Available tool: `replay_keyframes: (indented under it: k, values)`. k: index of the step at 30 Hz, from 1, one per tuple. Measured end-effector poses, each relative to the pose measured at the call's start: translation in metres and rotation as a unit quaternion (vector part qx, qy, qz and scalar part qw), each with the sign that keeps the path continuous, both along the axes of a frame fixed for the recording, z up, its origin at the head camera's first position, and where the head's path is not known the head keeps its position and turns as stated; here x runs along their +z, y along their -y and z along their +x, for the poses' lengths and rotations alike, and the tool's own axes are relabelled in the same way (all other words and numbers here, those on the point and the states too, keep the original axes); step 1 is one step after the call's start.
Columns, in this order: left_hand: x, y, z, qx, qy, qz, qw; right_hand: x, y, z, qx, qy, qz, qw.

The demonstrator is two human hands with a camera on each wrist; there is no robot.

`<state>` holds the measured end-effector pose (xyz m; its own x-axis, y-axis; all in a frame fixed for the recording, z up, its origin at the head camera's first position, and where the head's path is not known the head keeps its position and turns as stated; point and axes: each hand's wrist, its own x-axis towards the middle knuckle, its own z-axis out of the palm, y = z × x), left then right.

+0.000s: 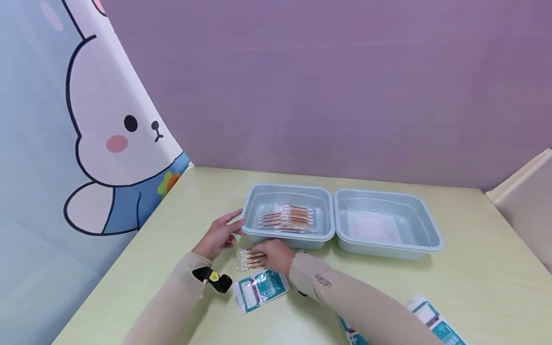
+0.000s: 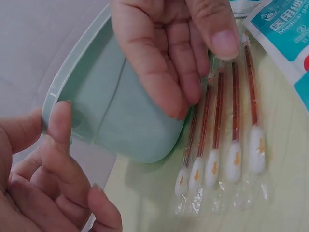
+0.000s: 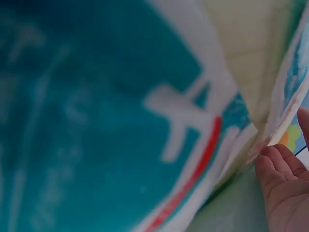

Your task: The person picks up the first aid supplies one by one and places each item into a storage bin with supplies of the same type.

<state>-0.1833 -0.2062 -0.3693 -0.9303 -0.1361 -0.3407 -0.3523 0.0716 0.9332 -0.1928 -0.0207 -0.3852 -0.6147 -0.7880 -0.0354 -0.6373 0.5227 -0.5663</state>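
At the near left corner of the left pale blue basin [image 1: 254, 232], my left hand [image 1: 219, 235] pinches the rim between thumb and fingers, as the left wrist view shows. My right hand [image 1: 278, 255] holds a clear packet of cotton swabs [image 1: 247, 261] in front of that basin, its fingers and thumb over one end. Brown-red sticks and white tips [image 2: 234, 164] show through the wrap in the left wrist view. More swab packets [image 1: 288, 218] lie inside the basin. Just below the right hand is a teal and white medical pouch [image 1: 260, 290].
A second pale blue basin [image 1: 431, 239] stands against the first on its right, with a pale rectangle at its bottom. Further teal pouches [image 1: 444, 330] lie near the right forearm. A purple panel [image 1: 327, 96] rises behind the table [image 1: 215, 187].
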Motion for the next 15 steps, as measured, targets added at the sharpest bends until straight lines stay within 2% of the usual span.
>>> replay_keyframes:
  k: [9, 12, 15]
  values:
    - [-0.0025, 0.0009, -0.0004, -0.004, -0.014, 0.011, 0.9998, -0.0012, 0.0036, 0.0011, -0.010, 0.023, 0.033, 0.999]
    - [-0.0027, 0.0004, -0.0003, -0.003, -0.013, 0.016, 0.9998, -0.0012, 0.0045, 0.0027, -0.011, 0.002, 0.056, 0.998]
    - [-0.0036, 0.0004, -0.0003, -0.003, -0.012, 0.017, 0.9998, 0.0015, 0.0035, 0.0059, -0.032, -0.022, 0.092, 0.995]
